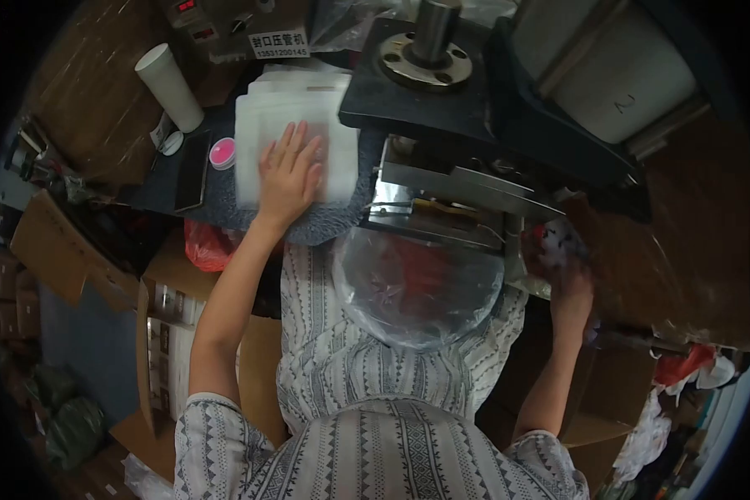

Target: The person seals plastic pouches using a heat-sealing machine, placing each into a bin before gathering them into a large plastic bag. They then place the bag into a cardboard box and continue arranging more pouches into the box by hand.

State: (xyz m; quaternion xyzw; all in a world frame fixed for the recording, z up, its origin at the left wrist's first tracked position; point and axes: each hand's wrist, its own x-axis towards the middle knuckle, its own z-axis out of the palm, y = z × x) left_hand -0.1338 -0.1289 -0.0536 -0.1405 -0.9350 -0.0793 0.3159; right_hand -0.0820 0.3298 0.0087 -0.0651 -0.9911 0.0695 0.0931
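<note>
My left hand [290,177] lies flat with its fingers spread on a stack of white translucent sheets or bags [254,137], which rests on a blue-grey fluffy cloth [329,223]. To the right, beyond the dark press machine [467,193], my right hand [572,292] is blurred beside some red and dark small items [554,242]; whether it holds any of them cannot be made out. Between my arms, below the machine, sits a round container covered in clear plastic [421,292], with something red showing inside.
Left of the stack are a pink round tin [222,153], a dark phone-like slab [192,171] and a white cylinder [171,87]. Open cardboard boxes [146,333] stand low at the left. A red plastic bag [208,246] hangs under the table edge.
</note>
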